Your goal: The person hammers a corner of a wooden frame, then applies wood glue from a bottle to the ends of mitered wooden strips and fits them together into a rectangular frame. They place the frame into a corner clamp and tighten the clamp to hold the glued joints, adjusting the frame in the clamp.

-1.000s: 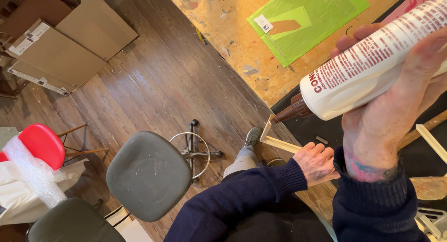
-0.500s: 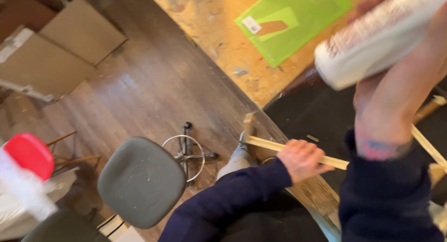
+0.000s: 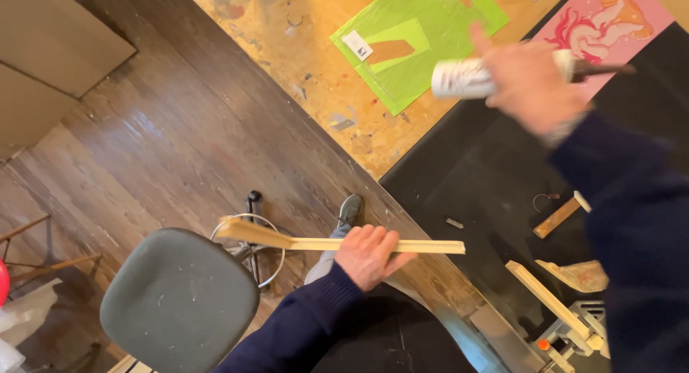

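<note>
A: Item one, the left hand [image 3: 368, 254]?

B: It is gripping a thin wooden strip [image 3: 337, 241] near its middle, fingers curling over the top, palm turned down. The forearm in a navy sleeve [image 3: 287, 326] is reaching up from the lower edge. The strip is lying level, one end hanging over the stool [image 3: 179, 301] and wooden floor [image 3: 158, 150], the other end sitting over the edge of the desk [image 3: 301, 64].

A: Item two, the right hand [image 3: 531, 82]?

B: Blurred, raised above the desk. It is closing round a white glue bottle [image 3: 466, 77], holding it sideways, dark nozzle pointing right. The arm is coming in from the right edge.

A: Surroundings?

B: A black mat [image 3: 466, 179] is covering the desk's near part; a green sheet [image 3: 420, 28] and a pink picture [image 3: 603, 21] are lying beyond it. More wood offcuts [image 3: 549, 297] are resting on the mat, well apart from the strip.
</note>
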